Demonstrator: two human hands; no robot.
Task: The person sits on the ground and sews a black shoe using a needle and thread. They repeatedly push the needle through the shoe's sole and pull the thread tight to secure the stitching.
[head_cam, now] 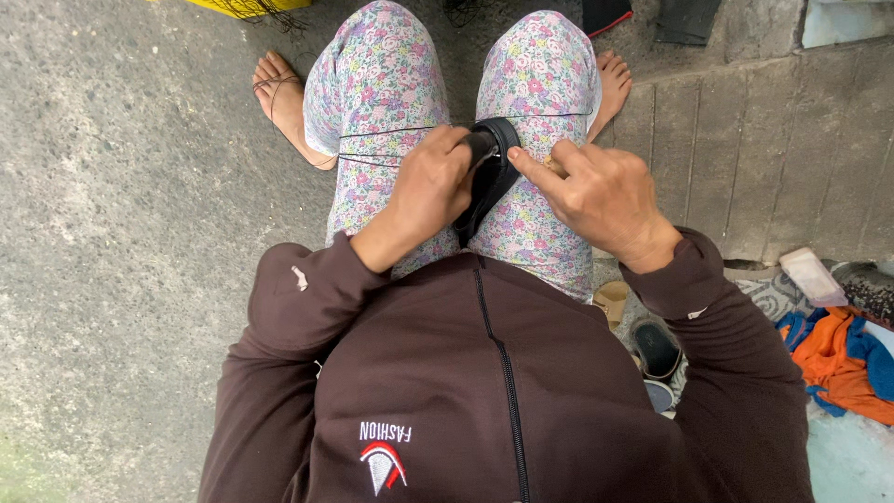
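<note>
I am sitting on the concrete ground (121,233) with my knees drawn up, and I am holding a black shoe piece (492,177) between my thighs, over the floral trousers (545,84). My left hand (430,186) is clamped around its upper end, fingers curled tight over the black edge at about 12 o'clock of the piece. My right hand (596,191) is sitting just beside it at 3 o'clock, forefinger stretched out and touching the black rim, the other fingers pinched together on something small and pale; I cannot tell whether it is a needle or a tool.

A thin dark thread (391,132) is running from the piece toward 9 o'clock across my left thigh, and more strands are looping around my left foot (279,98) at 10 o'clock.

As I judge it, the risks are these. The thread is lying slack over my leg and toes, so it may be snagging or knotting if I am pulling hard. My forefinger is resting right at the working edge, so a slip of whatever I am pinching could be pricking it. The piece is only wedged between my legs, so loosening my left grip could be letting it twist or drop.
</note>
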